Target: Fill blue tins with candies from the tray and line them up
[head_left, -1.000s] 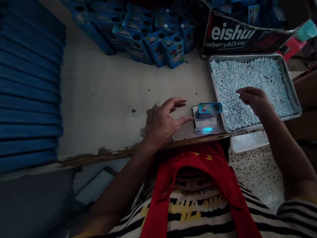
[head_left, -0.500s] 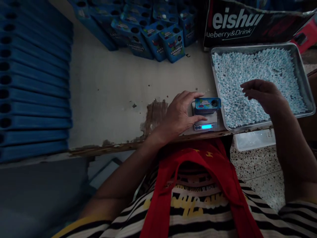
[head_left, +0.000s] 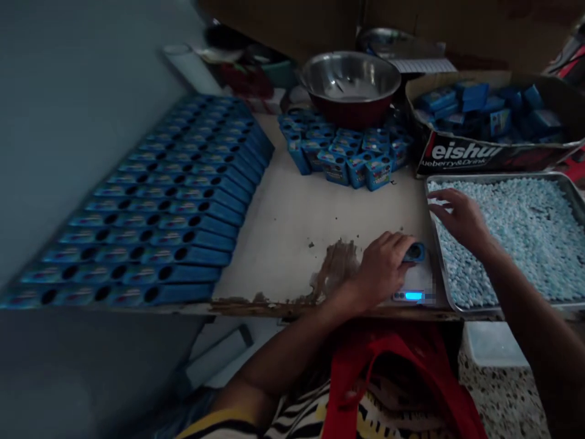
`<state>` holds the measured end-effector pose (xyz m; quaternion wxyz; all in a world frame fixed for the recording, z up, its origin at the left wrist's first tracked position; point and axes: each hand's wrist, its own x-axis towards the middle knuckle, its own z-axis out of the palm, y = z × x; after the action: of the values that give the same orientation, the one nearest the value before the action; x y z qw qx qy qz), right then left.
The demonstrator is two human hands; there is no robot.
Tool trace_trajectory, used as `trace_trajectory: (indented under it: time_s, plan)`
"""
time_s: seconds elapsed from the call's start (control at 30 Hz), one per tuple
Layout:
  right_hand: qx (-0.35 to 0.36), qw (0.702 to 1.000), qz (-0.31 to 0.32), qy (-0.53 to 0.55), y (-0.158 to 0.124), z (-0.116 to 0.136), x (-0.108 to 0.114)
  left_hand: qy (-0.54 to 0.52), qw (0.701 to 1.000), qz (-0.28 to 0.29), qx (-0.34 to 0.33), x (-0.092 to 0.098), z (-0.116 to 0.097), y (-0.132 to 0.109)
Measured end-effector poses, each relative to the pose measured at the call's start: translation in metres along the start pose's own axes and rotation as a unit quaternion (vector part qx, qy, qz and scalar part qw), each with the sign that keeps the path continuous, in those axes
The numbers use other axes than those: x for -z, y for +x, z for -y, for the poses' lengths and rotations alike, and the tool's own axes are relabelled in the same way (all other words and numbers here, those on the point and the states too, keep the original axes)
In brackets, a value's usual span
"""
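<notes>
My left hand (head_left: 382, 266) is wrapped over a small blue candy box (head_left: 415, 251) that sits on a little digital scale (head_left: 414, 289) with a lit blue display, at the table's front edge. My right hand (head_left: 459, 218) hovers over the left part of a metal tray (head_left: 439, 268) filled with pale blue candies (head_left: 521, 231). Its fingers are curled loosely downward, and what they hold, if anything, is hidden.
Rows of flat blue boxes (head_left: 155, 225) are stacked along the left. A cluster of upright blue boxes (head_left: 347, 155) stands at the back, with a steel bowl (head_left: 351, 82) behind it. A black carton (head_left: 493, 128) of blue boxes sits beyond the tray.
My left hand has closed over the blue box on the scale. The view has tilted up, showing the bowl and carton. My right hand has shifted toward the tray's left edge.
</notes>
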<state>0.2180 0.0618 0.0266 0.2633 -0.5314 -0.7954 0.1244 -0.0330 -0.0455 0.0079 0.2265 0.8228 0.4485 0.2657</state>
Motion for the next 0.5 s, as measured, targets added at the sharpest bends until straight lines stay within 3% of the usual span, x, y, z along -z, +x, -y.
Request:
trace_trajectory:
  time_s: [0.13,0.27,0.4,0.5]
  plan:
    - [0.061,0.997,0.004,-0.051,0.071,0.019,-0.052,0.008,0.990,-0.123,0.067,0.052,0.045,-0.015]
    - [0.064,0.989,0.048,-0.128,0.126,0.012,-0.087,0.057,0.961,-0.236,0.134,0.136,0.114,-0.002]
    - [0.085,0.986,0.074,-0.126,0.149,-0.014,-0.101,0.123,0.893,-0.368,0.228,0.247,0.200,0.052]
    - [0.104,0.993,0.054,-0.033,0.143,-0.028,-0.100,0.123,0.875,-0.372,0.284,0.318,0.264,0.110]
